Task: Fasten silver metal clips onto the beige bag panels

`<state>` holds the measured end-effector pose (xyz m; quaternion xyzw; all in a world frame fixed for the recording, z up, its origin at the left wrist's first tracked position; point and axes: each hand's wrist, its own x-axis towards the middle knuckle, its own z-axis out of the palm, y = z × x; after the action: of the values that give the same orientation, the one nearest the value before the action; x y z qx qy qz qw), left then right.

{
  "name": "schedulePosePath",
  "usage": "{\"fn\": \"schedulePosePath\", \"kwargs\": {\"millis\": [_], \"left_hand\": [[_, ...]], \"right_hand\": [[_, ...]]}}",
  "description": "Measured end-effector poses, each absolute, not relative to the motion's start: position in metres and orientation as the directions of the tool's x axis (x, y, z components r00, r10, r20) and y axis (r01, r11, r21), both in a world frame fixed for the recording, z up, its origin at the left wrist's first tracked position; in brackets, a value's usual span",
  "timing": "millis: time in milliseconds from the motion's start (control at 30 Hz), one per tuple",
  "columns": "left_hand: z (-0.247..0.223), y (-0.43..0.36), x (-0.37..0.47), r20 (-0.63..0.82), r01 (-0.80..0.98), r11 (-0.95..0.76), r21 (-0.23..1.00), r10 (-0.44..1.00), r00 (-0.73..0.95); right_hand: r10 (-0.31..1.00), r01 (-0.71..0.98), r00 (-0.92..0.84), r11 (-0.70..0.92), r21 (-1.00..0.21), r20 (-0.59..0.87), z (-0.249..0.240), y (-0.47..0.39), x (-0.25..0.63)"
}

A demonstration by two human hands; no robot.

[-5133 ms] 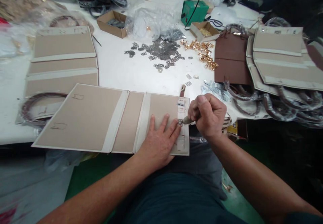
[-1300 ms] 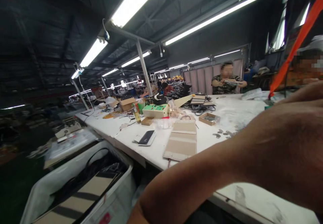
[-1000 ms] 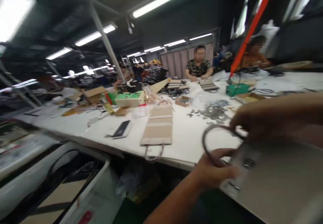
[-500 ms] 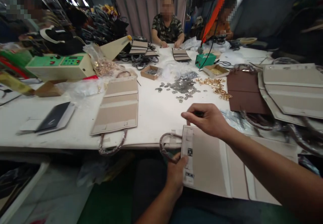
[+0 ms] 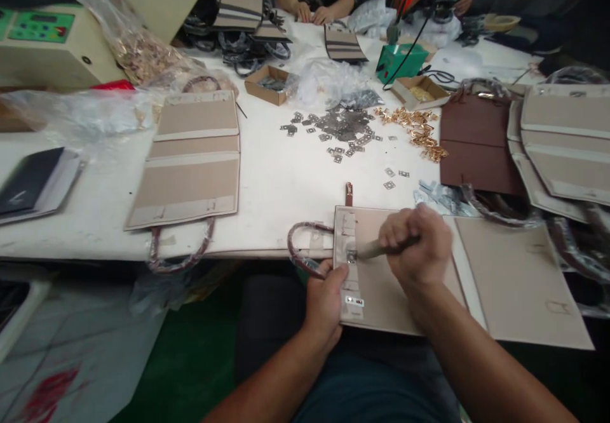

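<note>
A beige bag panel (image 5: 515, 277) lies partly on the table edge, partly over my lap, with a wrapped brown handle (image 5: 296, 245) at its left. My left hand (image 5: 326, 299) grips its left edge, thumb on top. Closed in a fist, my right hand (image 5: 419, 245) holds a dark-handled tool (image 5: 379, 248); the tool is blurred and its tip is close to a small metal plate (image 5: 351, 256) on the panel's pale strip. Lower on that strip is a second metal plate (image 5: 354, 301). A brown tab (image 5: 349, 194) sticks out beyond the panel's top edge.
Metal plates (image 5: 345, 124) and gold fittings (image 5: 424, 134) lie mid-table. Another bag panel (image 5: 190, 156) is at left, with more panels (image 5: 567, 137) and a brown one (image 5: 476, 143) at right. A green box (image 5: 403, 61) stands behind. A person's hands (image 5: 312, 13) rest across the table.
My right hand has moved down over the panel, and its tool now shows near the upper plate. My left hand still grips the edge. The view has tilted down.
</note>
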<state>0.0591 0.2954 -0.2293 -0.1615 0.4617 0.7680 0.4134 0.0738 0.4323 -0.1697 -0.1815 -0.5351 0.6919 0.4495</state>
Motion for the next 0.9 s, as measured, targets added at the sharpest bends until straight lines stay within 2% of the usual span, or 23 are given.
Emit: {"fn": "schedulePosePath", "kwargs": {"millis": [100,300,467,600,667,767,833,900], "left_hand": [[-0.229,0.295,0.058,-0.637,-0.788,-0.224,0.574,0.482,-0.601],[-0.233,0.294,0.059,-0.612,-0.777,-0.216,0.591,0.508,-0.606],[-0.234,0.292,0.061,-0.609,-0.768,-0.226,0.599,0.494,-0.62],[-0.233,0.292,0.061,-0.592,-0.76,-0.214,0.614,0.513,-0.622],[-0.233,0.292,0.061,-0.575,-0.744,-0.224,0.63,0.51,-0.64],[-0.233,0.292,0.061,-0.563,-0.727,-0.244,0.642,0.493,-0.663],[-0.234,0.291,0.062,-0.571,-0.738,-0.24,0.63,0.501,-0.65],[-0.236,0.291,0.062,-0.581,-0.75,-0.23,0.62,0.508,-0.636]], "right_hand": [[0.791,-0.383,-0.568,-0.011,-0.924,0.226,-0.172,0.425,0.065],[0.675,-0.353,-0.623,0.208,-0.912,0.395,-0.165,0.421,0.07],[0.638,-0.215,-0.692,0.263,-0.94,0.337,-0.163,0.408,0.069],[0.596,-0.405,-0.64,0.277,-0.872,0.486,-0.141,0.397,0.065],[0.512,-0.422,-0.674,0.325,-0.846,0.533,-0.136,0.395,0.064],[0.389,-0.258,-0.808,0.441,-0.86,0.442,-0.139,0.398,0.069],[0.434,-0.236,-0.789,0.438,-0.868,0.434,-0.14,0.402,0.072],[0.505,-0.357,-0.704,0.356,-0.863,0.499,-0.14,0.403,0.074]]}}
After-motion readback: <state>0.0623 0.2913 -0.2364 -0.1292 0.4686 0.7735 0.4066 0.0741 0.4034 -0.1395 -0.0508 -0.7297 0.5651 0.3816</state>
